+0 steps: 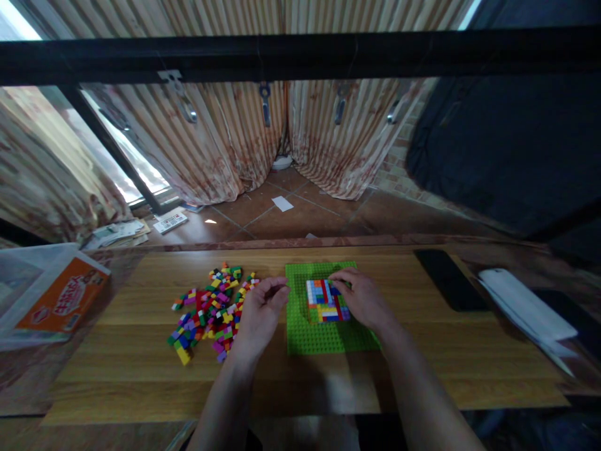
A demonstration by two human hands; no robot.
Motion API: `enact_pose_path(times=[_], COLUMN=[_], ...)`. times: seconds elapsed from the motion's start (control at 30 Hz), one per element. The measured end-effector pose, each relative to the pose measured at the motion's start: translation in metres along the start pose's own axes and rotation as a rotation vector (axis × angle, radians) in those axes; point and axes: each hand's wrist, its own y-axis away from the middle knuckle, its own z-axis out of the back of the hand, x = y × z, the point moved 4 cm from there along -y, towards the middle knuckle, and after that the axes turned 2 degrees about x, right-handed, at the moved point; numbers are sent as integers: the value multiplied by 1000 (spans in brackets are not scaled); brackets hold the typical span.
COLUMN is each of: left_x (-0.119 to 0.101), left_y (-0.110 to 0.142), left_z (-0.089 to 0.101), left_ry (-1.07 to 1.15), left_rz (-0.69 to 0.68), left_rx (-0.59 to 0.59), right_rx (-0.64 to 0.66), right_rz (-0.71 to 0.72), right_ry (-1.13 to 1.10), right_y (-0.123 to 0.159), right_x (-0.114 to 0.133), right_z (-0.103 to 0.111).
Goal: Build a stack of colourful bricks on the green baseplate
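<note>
A green studded baseplate (310, 341) lies on the wooden table in front of me. On it sits a flat rectangle of joined toy bricks (323, 310) in white, red, blue, yellow and orange. My right hand (361, 299) reaches in from the right, thumb and fingers closed at the block's upper right corner; whatever is between the fingertips is hidden. My left hand (263, 313) hovers between the baseplate and a loose pile of colourful bricks (213, 307). Its thumb and fingers are pinched together, and I cannot make out anything in them.
Left of the table stands a clear plastic box (32, 275) with an orange label. On the table's right lies a black phone-like slab (448, 279), with a white object (521, 300) beyond it. A dark metal bar (300, 59) crosses above, before striped curtains (225, 138).
</note>
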Motion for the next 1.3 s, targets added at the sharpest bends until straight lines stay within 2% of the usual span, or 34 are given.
enact_pose_path(times=[0.27, 0.53, 0.63, 0.7, 0.83, 0.9, 1.0, 1.07, 1.13, 1.3], left_x=[-4, -1, -9, -15, -22, -23, -27, -32, -40, -60], left_y=[2, -1, 0, 0, 0, 1, 6, 10, 16, 34], left_z=[4, 24, 34, 44, 67, 79, 91, 93, 92, 79], left_ry=[-70, -22, 54, 126, 263, 313, 373, 402, 418, 412], left_rz=[-26, -3, -3, -27, -82, -96, -112, -129, -152, -255], left_rx=[12, -64, -152, -234, -366, -416, -453, -415, -322, 56], right_rx=[24, 59, -8, -109, -312, -326, -229, -130, -38, 117], right_rz=[-36, -46, -46, -45, 9, 58, 155, 252, 340, 454], right_ry=[-87, -106, -131, -172, -207, -203, -204, -205, -194, -85], right_y=[-2, -1, -1, -1, 2, 6, 15, 21, 28, 38], right_x=[-7, -14, -19, -18, 4, 24, 56, 76, 92, 115], right_z=[-2, 0, 6, 12, 15, 9, -11, -28, -47, -89])
